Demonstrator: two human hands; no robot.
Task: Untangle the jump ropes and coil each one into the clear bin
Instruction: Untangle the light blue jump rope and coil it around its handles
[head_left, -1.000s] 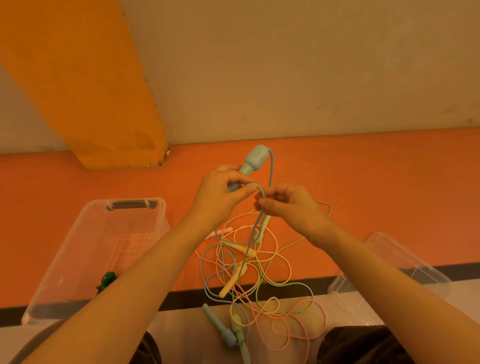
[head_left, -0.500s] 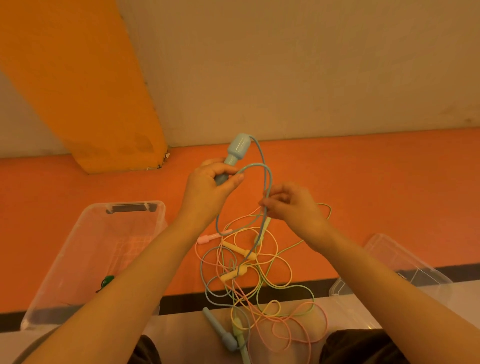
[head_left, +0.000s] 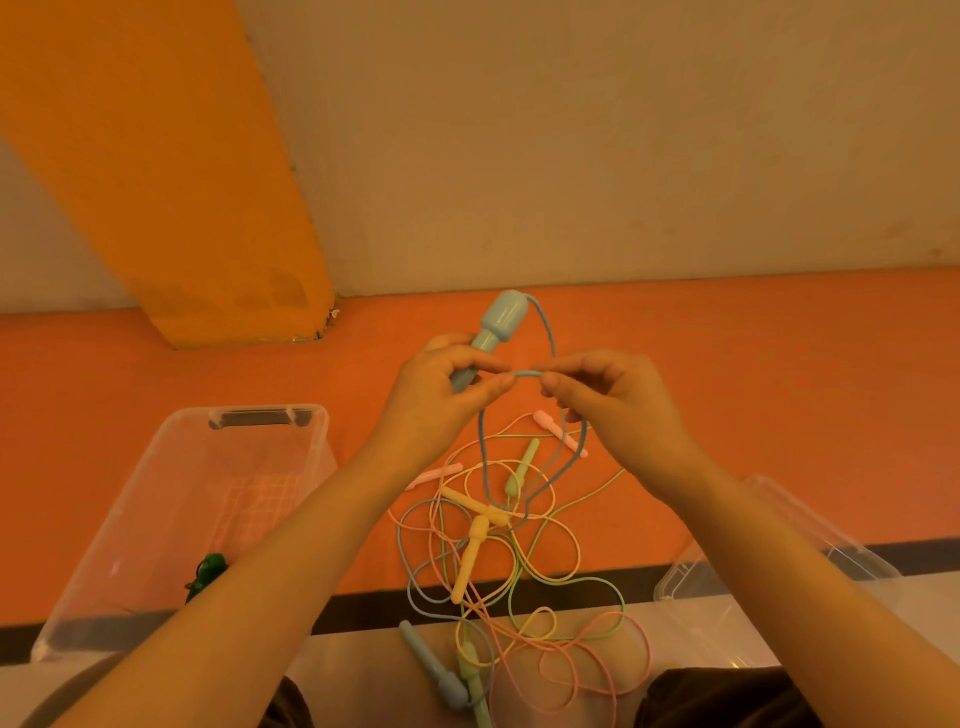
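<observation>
The head camera is the only view, and it looks down at two bare arms reaching over an orange floor. The left hand (head_left: 441, 387) is wrapped around the lower shaft of a blue handle (head_left: 493, 332), its fingers (head_left: 483, 364) clamped on it. The handle's long axis runs from about 7 o'clock up to 1 o'clock, with the fat end at the top. The blue rope (head_left: 545, 338) leaves that fat end, curves down and passes between the two hands. There the right hand (head_left: 613, 400) pinches it, thumb and forefinger pressed together on the cord just beside the left thumb.

Below the pinch the blue rope hangs as a long loop toward 6 o'clock and runs into the tangle (head_left: 514, 545) of yellow, green, pink and blue cords on the floor. A yellow handle (head_left: 470, 556) lies near the middle of it, a pink handle (head_left: 558, 431) is at its 1 o'clock edge, and a second blue handle (head_left: 431, 660) lies at 6 o'clock, close to the person's knees.

The clear bin (head_left: 311, 421) sits at 9 o'clock of the tangle, on the left hand's side, with something small and green (head_left: 210, 569) inside. Another clear container (head_left: 810, 530) shows at 3 o'clock. The coming move likely depends on the slack, which lies below the hands, so the right hand is best placed to draw it up.
</observation>
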